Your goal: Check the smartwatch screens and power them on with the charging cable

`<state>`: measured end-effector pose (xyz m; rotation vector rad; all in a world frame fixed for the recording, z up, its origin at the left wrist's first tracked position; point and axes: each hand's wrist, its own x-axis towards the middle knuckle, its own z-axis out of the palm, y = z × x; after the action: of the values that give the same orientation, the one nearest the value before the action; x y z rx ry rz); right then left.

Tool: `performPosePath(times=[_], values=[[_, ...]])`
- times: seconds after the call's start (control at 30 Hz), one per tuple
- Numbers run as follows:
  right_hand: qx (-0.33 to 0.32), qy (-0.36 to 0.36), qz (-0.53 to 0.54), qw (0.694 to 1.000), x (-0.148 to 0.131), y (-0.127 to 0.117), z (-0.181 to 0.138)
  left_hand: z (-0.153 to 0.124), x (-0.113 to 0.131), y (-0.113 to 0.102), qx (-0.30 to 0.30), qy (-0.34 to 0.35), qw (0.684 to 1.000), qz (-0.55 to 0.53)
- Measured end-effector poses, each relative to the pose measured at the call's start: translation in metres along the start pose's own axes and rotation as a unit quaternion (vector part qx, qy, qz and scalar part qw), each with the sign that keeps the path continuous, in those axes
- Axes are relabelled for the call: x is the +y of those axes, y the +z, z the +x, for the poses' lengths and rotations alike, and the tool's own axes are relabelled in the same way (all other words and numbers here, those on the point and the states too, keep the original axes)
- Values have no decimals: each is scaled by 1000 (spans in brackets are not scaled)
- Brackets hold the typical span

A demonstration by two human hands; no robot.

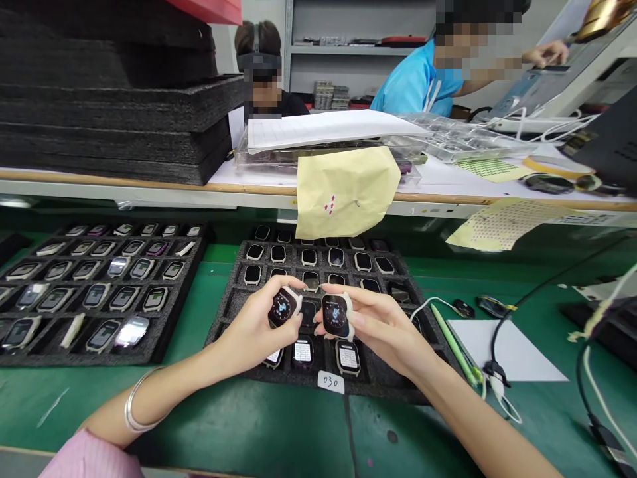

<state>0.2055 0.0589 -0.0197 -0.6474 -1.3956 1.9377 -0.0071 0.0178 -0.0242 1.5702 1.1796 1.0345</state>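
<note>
My left hand (pixel 256 325) pinches a small smartwatch body (pixel 283 307) with a lit screen. My right hand (pixel 378 325) grips a second smartwatch body (pixel 336 315), also lit. Both are held side by side just above a black foam tray (pixel 233 302) whose pockets hold several more watch bodies, some with lit keypad screens near the front. A white label reading 030 (pixel 331 382) sticks to the tray's front edge. A silver bangle (pixel 135 401) rings my left wrist.
A second foam tray (pixel 194 265) of watch bodies lies at the left on the green mat. A green pen (pixel 450 342), white paper (pixel 507 348) and cables (pixel 497 372) sit right. Black foam stack (pixel 114 99), yellow paper (pixel 343 189), two people beyond the shelf.
</note>
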Motion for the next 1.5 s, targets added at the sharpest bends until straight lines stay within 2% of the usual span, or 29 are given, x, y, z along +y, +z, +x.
performPosePath(times=[0.13, 0.27, 0.37, 0.67, 0.9, 1.13, 1.37, 1.43, 1.5], values=[[1, 33, 37, 999, 2, -2, 1, 4, -3, 1, -12, -54, 993, -101], [10, 56, 76, 995, 8, -4, 3, 4, -7, -3, -15, -121, 965, -232], [30, 57, 79, 995, 12, -3, 4, 2, -13, -6, -16, -142, 951, -273], [31, 70, 11, 997, 14, -1, 2, -2, -15, -7, -58, -101, 958, -260], [11, 53, -27, 998, 18, -4, 2, -3, -14, -7, -62, -101, 960, -254], [42, 35, -101, 993, 19, 1, -1, -3, -12, -5, -73, -94, 962, -244], [-25, 37, -128, 991, 18, 0, -10, -4, -12, -6, -70, -97, 960, -253], [-35, 56, -177, 982, 18, -5, -16, -5, -12, -6, -82, -111, 954, -266], [-19, 68, -293, 953, 19, -15, -26, -7, -12, -6, -93, -122, 949, -275]])
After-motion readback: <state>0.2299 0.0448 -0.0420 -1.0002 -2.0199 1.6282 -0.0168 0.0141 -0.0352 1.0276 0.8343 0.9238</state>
